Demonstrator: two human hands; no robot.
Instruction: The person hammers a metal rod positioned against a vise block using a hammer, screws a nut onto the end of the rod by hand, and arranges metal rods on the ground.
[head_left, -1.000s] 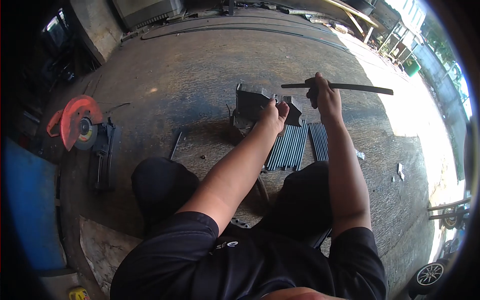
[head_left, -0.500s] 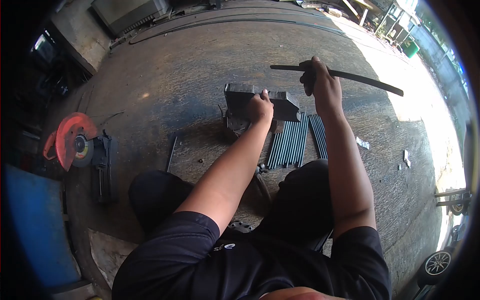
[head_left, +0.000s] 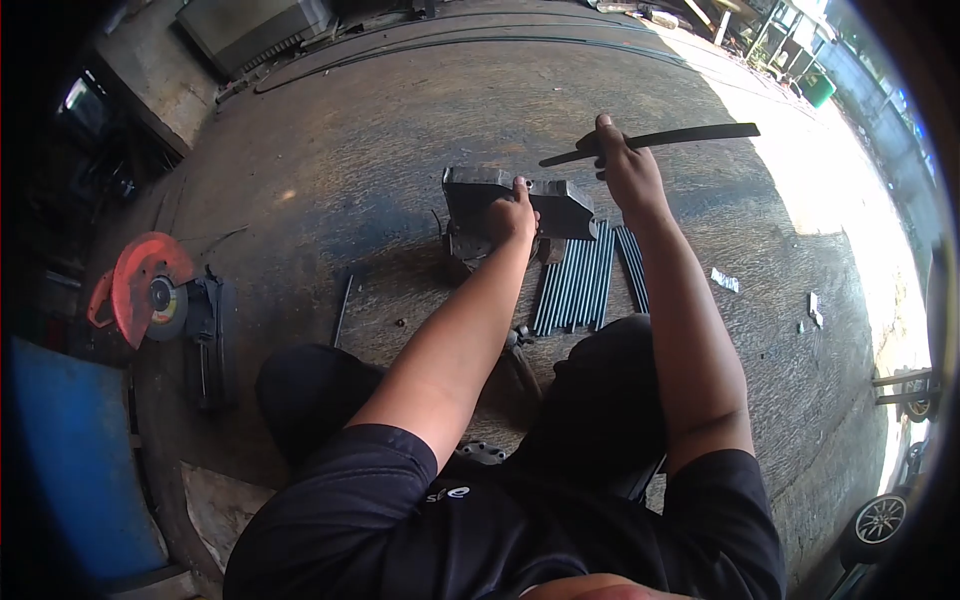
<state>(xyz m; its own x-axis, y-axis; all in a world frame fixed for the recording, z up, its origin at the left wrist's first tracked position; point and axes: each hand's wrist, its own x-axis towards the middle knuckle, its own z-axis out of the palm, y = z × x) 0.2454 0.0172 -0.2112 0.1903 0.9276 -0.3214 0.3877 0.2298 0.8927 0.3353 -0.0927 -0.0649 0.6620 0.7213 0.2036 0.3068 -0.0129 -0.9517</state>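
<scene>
My left hand (head_left: 513, 214) is closed on a dark, angular metal plate (head_left: 565, 212) with a thick top edge, its thumb over that edge. The plate is tilted up above a low metal block (head_left: 468, 250), partly hidden behind my forearm. Up and to the right, my right hand (head_left: 628, 172) grips a long, flat, slightly curved metal bar (head_left: 700, 133) near its narrower end, clear of the plate. Several thin metal rods (head_left: 575, 285) lie side by side just below the plate, with a second group (head_left: 632, 265) beside them.
A cut-off saw with a red guard (head_left: 135, 275) stands on the floor to my left, near a blue panel (head_left: 80, 450). A single rod (head_left: 343, 312) lies by my left knee. What looks like a hammer (head_left: 523, 365) is between my legs. Long bars (head_left: 470, 42) stretch across the far floor.
My right hand has moved slightly up and left, and the bar has swung so its far end points higher. My left hand stays on the plate, which has barely shifted.
</scene>
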